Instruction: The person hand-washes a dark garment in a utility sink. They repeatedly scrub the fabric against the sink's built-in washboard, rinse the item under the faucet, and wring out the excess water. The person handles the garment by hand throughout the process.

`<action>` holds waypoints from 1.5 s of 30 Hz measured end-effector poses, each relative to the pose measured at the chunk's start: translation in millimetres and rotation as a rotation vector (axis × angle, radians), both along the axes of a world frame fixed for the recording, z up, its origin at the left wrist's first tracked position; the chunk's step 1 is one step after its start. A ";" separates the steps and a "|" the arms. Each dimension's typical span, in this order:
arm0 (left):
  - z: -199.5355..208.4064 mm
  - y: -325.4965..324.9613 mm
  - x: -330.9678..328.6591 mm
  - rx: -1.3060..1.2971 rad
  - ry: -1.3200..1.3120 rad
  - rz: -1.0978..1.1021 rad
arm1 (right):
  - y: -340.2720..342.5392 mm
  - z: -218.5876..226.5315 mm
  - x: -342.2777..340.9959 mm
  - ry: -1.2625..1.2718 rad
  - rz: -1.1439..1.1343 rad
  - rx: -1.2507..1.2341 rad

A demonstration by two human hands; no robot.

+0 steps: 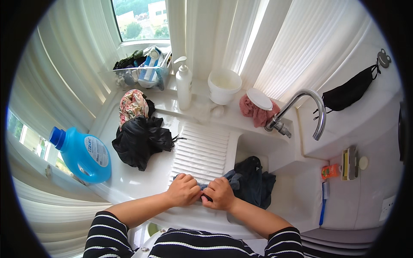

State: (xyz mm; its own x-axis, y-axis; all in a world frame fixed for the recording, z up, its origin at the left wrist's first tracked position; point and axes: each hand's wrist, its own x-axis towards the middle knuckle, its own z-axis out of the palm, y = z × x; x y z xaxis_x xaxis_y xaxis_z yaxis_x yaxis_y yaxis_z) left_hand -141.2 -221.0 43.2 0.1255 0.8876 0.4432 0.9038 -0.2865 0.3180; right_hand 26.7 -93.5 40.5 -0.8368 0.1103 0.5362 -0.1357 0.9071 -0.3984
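Both hands meet at the near end of the ridged washboard (201, 148). My left hand (185, 190) is closed around part of a dark blue-grey garment (254, 182). Close beside it, my right hand (218, 193) grips the same cloth, which bunches between the two fists. The rest of the garment hangs to the right into the sink basin (288, 189). Left of the washboard lies a heap of black clothing (140, 142), with a floral cloth (133, 105) behind it.
A blue detergent jug (84, 155) stands at the left. Along the back are a clear bin (150, 71), a white pump bottle (184, 84), a white tub (224, 86) and a pink cloth (256, 112). The curved faucet (316, 101) overhangs the basin; a blue brush (323, 202) hangs right.
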 end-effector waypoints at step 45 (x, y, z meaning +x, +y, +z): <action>-7.6 76.4 -16.0 0.191 -0.117 0.271 | 41.7 -21.8 -52.1 0.046 -0.335 0.087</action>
